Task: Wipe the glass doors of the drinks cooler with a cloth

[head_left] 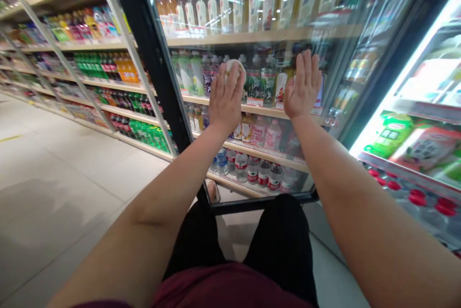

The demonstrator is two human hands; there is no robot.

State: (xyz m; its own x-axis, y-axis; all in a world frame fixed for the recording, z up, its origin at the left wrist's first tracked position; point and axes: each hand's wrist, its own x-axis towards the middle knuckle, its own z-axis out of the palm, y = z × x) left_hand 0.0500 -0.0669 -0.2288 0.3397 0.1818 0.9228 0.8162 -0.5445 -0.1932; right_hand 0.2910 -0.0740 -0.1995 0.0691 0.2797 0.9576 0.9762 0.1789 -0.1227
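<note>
A glass door (230,130) with a dark frame stands in front of me, drinks showing through its pane. My left hand (226,99) presses a folded white cloth (242,72) against the pane; only the cloth's top and right edge show beyond the fingers. To the right of it, my right hand (304,85) rests on the same glass with straight fingers and holds nothing. Part of the pane shows bright light reflections.
On the left, a long rack (126,44) of bottled drinks runs along the tiled floor (72,178). To the right is a lit cooler with green packages (391,130) and red-capped bottles (418,197). The door's lower frame edge (262,204) reaches near my knees.
</note>
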